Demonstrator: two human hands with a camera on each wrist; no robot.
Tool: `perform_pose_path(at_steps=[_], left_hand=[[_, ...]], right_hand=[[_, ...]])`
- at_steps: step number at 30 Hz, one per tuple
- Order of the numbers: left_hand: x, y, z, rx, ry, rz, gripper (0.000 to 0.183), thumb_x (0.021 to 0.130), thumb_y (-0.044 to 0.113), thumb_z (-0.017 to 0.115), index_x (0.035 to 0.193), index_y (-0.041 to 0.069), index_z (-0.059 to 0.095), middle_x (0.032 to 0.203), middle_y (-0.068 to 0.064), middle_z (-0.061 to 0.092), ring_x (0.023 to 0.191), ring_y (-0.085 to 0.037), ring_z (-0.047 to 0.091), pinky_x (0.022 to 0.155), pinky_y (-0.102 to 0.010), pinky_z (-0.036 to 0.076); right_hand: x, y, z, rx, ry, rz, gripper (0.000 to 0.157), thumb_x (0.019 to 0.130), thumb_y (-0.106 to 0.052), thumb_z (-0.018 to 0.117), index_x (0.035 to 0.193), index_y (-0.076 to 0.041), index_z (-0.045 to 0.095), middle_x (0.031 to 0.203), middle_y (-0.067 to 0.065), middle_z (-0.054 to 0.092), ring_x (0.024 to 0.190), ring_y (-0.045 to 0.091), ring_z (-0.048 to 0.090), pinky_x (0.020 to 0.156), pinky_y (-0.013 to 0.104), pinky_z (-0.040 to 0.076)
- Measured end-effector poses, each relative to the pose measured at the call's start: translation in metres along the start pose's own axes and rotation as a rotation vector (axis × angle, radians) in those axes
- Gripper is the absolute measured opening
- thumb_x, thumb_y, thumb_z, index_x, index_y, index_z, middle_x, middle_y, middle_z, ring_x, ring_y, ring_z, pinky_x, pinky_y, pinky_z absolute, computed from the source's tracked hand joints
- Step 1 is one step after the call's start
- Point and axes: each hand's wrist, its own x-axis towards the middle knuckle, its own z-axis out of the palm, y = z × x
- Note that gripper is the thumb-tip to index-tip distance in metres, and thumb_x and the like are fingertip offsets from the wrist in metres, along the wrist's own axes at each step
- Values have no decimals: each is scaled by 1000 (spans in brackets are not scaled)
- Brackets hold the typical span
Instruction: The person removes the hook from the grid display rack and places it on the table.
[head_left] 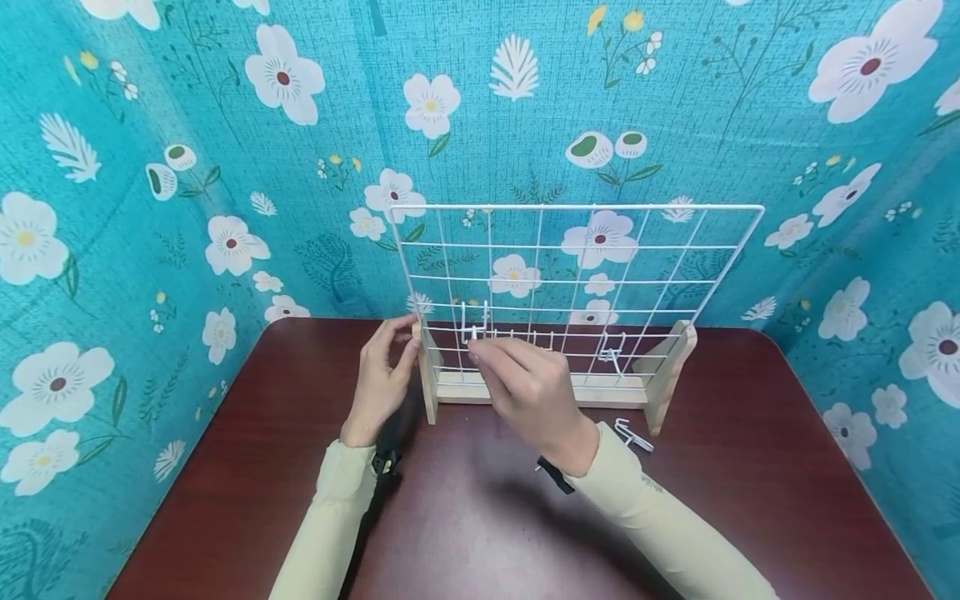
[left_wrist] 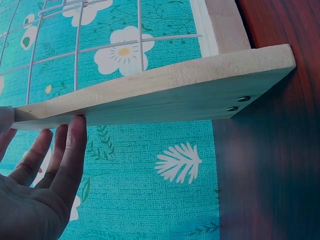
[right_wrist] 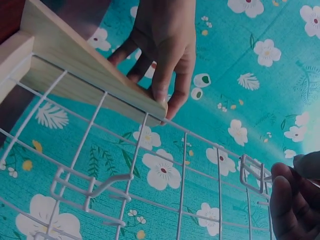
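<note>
A white wire grid panel (head_left: 540, 282) stands in a pale wooden stand. With thumb and fingers on either side, my left hand (head_left: 382, 379) holds the upper tip of the stand's left side piece (left_wrist: 150, 92). My right hand (head_left: 528, 387) is in front of the grid's left part and pinches a white wire hook (right_wrist: 252, 172) at the grid wires. Whether that hook is fully seated cannot be told. Another white hook (head_left: 612, 354) hangs on the grid toward the right. A loose hook (head_left: 634, 436) lies on the table by the stand's right foot.
The dark red-brown table (head_left: 465, 533) extends around the stand. Flowered teal cloth (head_left: 330, 167) surrounds it at the back and sides. The stand's right side piece (head_left: 667, 379) and wooden base bar (head_left: 607, 396) are near the right hand.
</note>
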Motion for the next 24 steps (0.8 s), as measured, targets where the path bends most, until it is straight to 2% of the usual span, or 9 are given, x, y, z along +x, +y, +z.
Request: perform_pose_path(at_steps=[2, 5, 8, 9, 12, 15, 24], left_hand=[[0, 9, -1, 6, 0, 3, 30, 100, -2, 65, 130, -6, 64, 118, -24, 69, 97, -29, 68, 71, -13, 57], [1, 8, -3, 5, -5, 14, 30, 101, 3, 65, 130, -1, 66, 119, -18, 70, 98, -24, 69, 72, -22, 61], [0, -1, -1, -2, -9, 12, 31, 101, 6, 66, 132, 2, 66, 121, -15, 70, 99, -23, 69, 71, -21, 61], [1, -5, -1, -5, -11, 9, 31, 101, 6, 66, 132, 3, 66, 122, -16, 70, 99, -23, 69, 72, -17, 59], [1, -4, 1, -3, -9, 2, 31, 101, 1, 65, 131, -5, 64, 121, -22, 69, 98, -30, 69, 72, -12, 56], [1, -5, 1, -4, -7, 0, 31, 100, -2, 64, 130, -8, 63, 120, -25, 68, 98, -32, 68, 72, -13, 56], [0, -6, -2, -11, -12, 6, 32, 101, 6, 67, 133, 2, 66, 124, -17, 70, 100, -25, 69, 72, -13, 57]], right_hand=[[-3, -2, -1, 3, -3, -9, 22, 106, -14, 61, 99, -3, 78, 86, 10, 79, 77, 21, 78, 70, 34, 65], [-9, -3, -2, 8, -19, -12, 21, 105, -13, 61, 100, -3, 78, 86, 10, 79, 76, 21, 78, 70, 33, 65], [-16, -3, -2, 13, -26, -12, 19, 105, -12, 62, 100, -4, 78, 86, 9, 79, 77, 20, 78, 70, 32, 65], [-18, -3, -2, 16, -26, -11, 19, 104, -11, 62, 99, -4, 78, 86, 9, 79, 77, 20, 78, 70, 32, 65], [-23, -3, -3, 20, -29, -5, 19, 104, -11, 62, 98, -4, 78, 85, 8, 78, 76, 19, 78, 70, 32, 65], [-27, -3, -4, 20, -34, -1, 20, 105, -12, 61, 98, -4, 78, 84, 8, 78, 75, 19, 77, 69, 31, 65], [-39, -4, -6, 24, -45, -31, 23, 106, -11, 58, 97, -2, 77, 84, 8, 78, 75, 19, 77, 69, 31, 65]])
